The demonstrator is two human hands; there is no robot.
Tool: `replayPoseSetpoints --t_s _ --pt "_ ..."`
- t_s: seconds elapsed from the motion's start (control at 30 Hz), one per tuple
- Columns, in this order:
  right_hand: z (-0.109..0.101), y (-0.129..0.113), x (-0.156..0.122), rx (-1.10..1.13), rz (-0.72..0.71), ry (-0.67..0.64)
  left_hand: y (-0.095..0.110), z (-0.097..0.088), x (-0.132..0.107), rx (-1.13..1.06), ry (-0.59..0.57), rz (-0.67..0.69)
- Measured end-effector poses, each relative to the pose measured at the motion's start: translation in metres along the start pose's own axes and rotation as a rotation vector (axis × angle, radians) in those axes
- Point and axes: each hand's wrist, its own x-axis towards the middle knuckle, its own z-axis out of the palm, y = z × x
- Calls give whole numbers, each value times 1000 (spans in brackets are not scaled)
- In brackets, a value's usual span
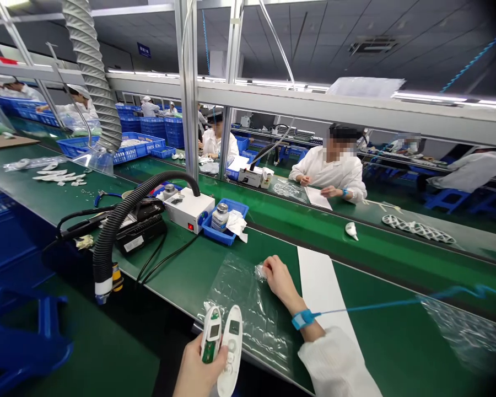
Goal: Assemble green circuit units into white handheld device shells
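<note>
My left hand [200, 366], low in the view, grips two white plastic housing halves side by side. The left half [211, 331] has a small display and a green circuit board in it. The right half [231, 350] has a window opening and round button holes. Over the bench, my right hand [278, 275] is closed at the far edge of a clear plastic bag [248, 309] that lies flat. Its fingers are on a crumpled bit of clear plastic [261, 271]. A blue wrist strap [303, 318] with a cord circles my right wrist.
A white strip [322, 286] lies right of my right hand. Behind are a blue tray [224, 237] with a metal bottle and tissue, a white box [189, 208] and a black hose [116, 209]. One white part [351, 231] rests on the green conveyor [281, 220]. A co-worker [333, 165] sits opposite.
</note>
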Motion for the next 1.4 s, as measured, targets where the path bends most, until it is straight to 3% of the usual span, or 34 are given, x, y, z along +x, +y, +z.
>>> replayPoseSetpoints --t_s 0.1,0.23,0.3,0.5,0.63,0.73,1.0,1.13,1.4 --pt "10 -12 -22 -12 -30 -19 -4 -18 -5 24 58 2" --pt "23 -43 -68 97 -68 -226 -14 -31 -8 71 140 65" --pt "33 -57 -84 131 -61 -264 -18 -32 -7 93 175 83" --pt "66 -82 -93 36 -83 -134 -17 -36 -4 165 276 159" --pt "75 -88 -94 2 -27 -84 -15 -41 2 285 297 275" --pt "75 -90 -98 66 -5 -85 -18 -43 8 337 295 350" --pt "53 -108 -101 246 -14 -149 -15 -40 3 325 270 376" --pt "46 -116 -97 247 -34 -225 -7 -33 -5 296 244 409" --pt "47 -111 -97 216 -37 -211 0 -23 -10 248 258 428"
